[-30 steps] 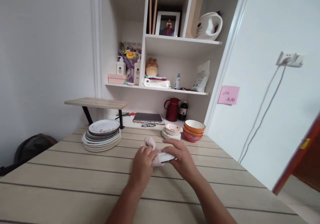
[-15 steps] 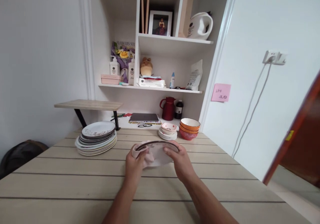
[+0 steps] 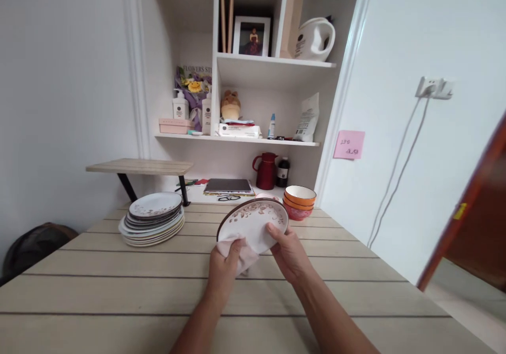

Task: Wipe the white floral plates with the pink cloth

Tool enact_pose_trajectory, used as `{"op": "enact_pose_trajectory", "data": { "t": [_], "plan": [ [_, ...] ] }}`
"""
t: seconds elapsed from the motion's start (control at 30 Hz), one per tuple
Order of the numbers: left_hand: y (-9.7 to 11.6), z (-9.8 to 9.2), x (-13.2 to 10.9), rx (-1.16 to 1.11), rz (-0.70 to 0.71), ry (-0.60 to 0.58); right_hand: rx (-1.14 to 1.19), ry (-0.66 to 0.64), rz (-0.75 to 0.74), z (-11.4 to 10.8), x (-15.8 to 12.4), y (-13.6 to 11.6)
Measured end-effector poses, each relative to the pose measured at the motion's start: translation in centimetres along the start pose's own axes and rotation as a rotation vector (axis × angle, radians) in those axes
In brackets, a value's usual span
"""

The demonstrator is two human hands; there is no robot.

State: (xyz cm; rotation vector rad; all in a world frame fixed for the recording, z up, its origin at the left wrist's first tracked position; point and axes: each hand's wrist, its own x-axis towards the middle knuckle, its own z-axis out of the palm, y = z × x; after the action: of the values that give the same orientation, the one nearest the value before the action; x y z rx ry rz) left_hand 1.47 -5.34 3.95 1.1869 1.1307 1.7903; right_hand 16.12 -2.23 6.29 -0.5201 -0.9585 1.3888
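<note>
A white plate (image 3: 253, 225) with a dark rim and brown flower print is held tilted above the table, its printed face toward me. My right hand (image 3: 288, 249) grips its right edge, thumb on the face and fingers behind. My left hand (image 3: 226, 262) pinches a pale pink cloth (image 3: 244, 254) over the plate's lower left edge, thumb on top. The cloth covers that part of the rim and hangs below it. The fingers behind the plate are hidden.
On the wooden table (image 3: 158, 291), a stack of plates (image 3: 152, 222) stands left by a small raised shelf (image 3: 140, 166). Stacked orange and red bowls (image 3: 299, 204) are back right, beside a small pink dish (image 3: 265, 196) mostly hidden by the plate. A red jug (image 3: 266, 171) stands behind.
The plate has turned from nearly edge-on to show its printed face, and it is higher. The left hand with the cloth has shifted slightly right and down along the rim.
</note>
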Motion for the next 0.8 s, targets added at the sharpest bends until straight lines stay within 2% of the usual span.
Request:
{"op": "enact_pose_trajectory", "data": {
  "t": [0.2,0.3,0.4,0.47,0.67,0.8],
  "plan": [
    [-0.9,-0.6,0.6,0.102,0.033,-0.069,-0.095,-0.051,-0.091,-0.8,0.3,-1.3],
    [-1.7,-1.3,1.2,0.213,0.180,-0.069,-0.208,-0.090,-0.133,-1.4,0.4,-1.8],
    [-2.2,-2.0,1.8,0.335,0.391,-0.152,-0.386,-0.136,-0.193,-2.2,0.5,-2.3],
    [-2.4,-2.4,2.1,0.410,0.457,-0.191,-0.505,-0.180,-0.238,-2.6,0.5,-2.8],
    [-2.6,-2.9,2.3,0.504,0.597,-0.209,-0.654,-0.308,-0.277,-2.8,0.2,-3.7],
    [-2.4,-2.7,2.2,0.462,0.564,-0.184,-0.635,-0.261,-0.249,-3.0,0.3,-3.4]
  ]
}}
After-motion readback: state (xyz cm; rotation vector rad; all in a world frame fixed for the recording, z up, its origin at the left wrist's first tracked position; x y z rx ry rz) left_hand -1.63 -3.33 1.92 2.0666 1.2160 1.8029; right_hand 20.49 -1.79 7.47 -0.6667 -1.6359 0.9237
